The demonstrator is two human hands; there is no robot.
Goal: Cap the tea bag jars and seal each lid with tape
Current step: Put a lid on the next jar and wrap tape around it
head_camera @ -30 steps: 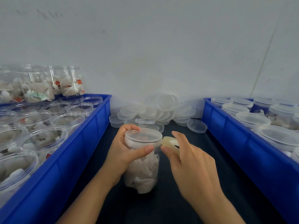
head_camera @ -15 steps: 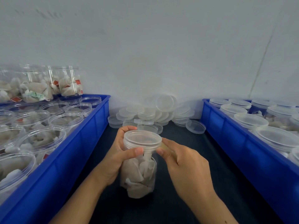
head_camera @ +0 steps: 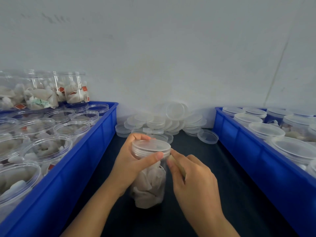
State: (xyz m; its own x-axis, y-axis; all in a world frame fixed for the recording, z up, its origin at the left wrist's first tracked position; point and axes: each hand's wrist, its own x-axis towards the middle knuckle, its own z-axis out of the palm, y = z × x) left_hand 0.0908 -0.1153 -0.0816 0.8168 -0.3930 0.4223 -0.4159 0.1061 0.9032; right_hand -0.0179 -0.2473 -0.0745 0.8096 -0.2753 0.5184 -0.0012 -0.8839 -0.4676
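On the dark bench (head_camera: 213, 211), nearest the camera, stands a clear jar (head_camera: 148, 185) of white tea bags, capped with a translucent lid (head_camera: 151, 146). The left hand (head_camera: 131, 161) has its grip wrapped round the jar's neck, thumb across the front just under the lid. The right hand (head_camera: 193, 177) pinches a yellowish tape roll (head_camera: 177, 165) against the jar's right side. Blue crates flank it: left crate (head_camera: 68, 182) with open jars, right crate (head_camera: 256, 159) with lidded ones. Farther back, loose lids (head_camera: 164, 120) lie heaped by the wall. No writing is readable.
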